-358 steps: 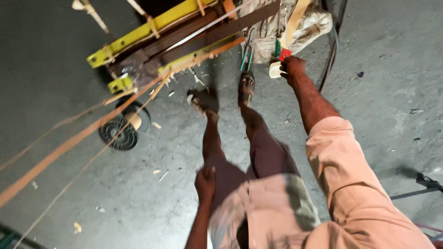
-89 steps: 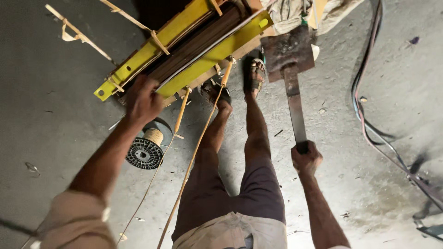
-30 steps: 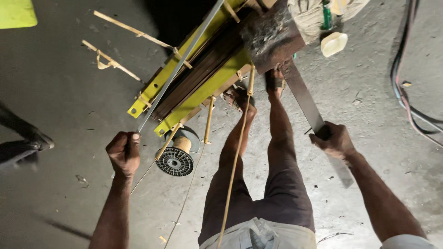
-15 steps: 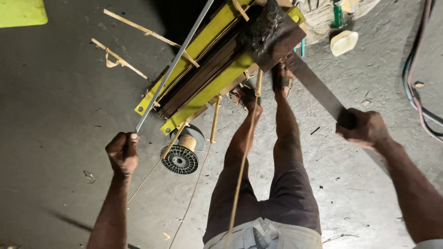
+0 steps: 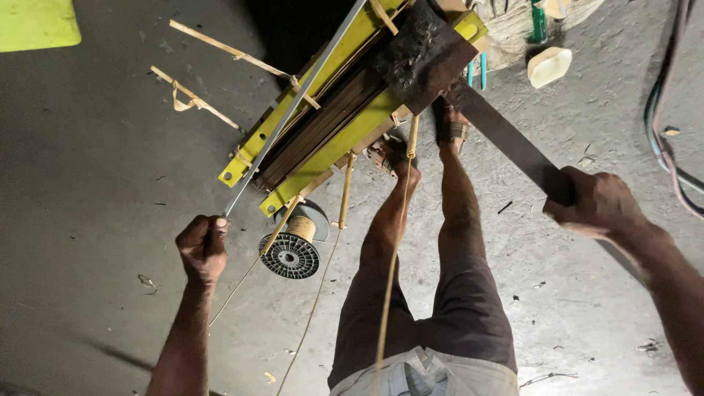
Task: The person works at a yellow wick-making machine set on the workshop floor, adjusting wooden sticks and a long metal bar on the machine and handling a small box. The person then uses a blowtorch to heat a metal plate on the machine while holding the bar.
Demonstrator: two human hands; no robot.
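Here the left hand (image 5: pixel 203 247) is closed in a fist around the lower end of a thin grey metal rod (image 5: pixel 293 110), at about eight o'clock in the view. The rod goes up from the fist toward one o'clock, lies along the yellow frame (image 5: pixel 345 143) and leaves the picture at the top edge. The right hand (image 5: pixel 595 205) is at about three o'clock and grips tightly the handle of a heavy tool with a long flat dark shaft (image 5: pixel 506 143). The shaft runs from the hand toward eleven o'clock and ends in a wide, dark, rough block head (image 5: pixel 424 53), which rests on the upper end of the yellow frame.

The frame lies tilted on the grey concrete floor (image 5: pixel 95 147), from seven o'clock up to one o'clock, and holds a pack of dark brown strips (image 5: pixel 323 125) between its two yellow rails. Just below the lower end of the frame, near the centre, stands a black spool (image 5: pixel 292 253) wound with tan wire. A thin tan strand (image 5: pixel 392 264) hangs from the frame down over the person's legs (image 5: pixel 440 293), which reach from six o'clock up to the frame; the feet (image 5: pixel 449 125) stay beside it.

At eleven o'clock two pale wooden slats (image 5: pixel 213 48) lie on the floor. At one o'clock there are a cream-coloured cup (image 5: pixel 548 64) and a green bottle (image 5: pixel 539 22). At the right edge, around two o'clock, dark cables (image 5: pixel 664 139) run along the floor. A yellow-green sheet (image 5: pixel 37 26) shows in the top left corner.
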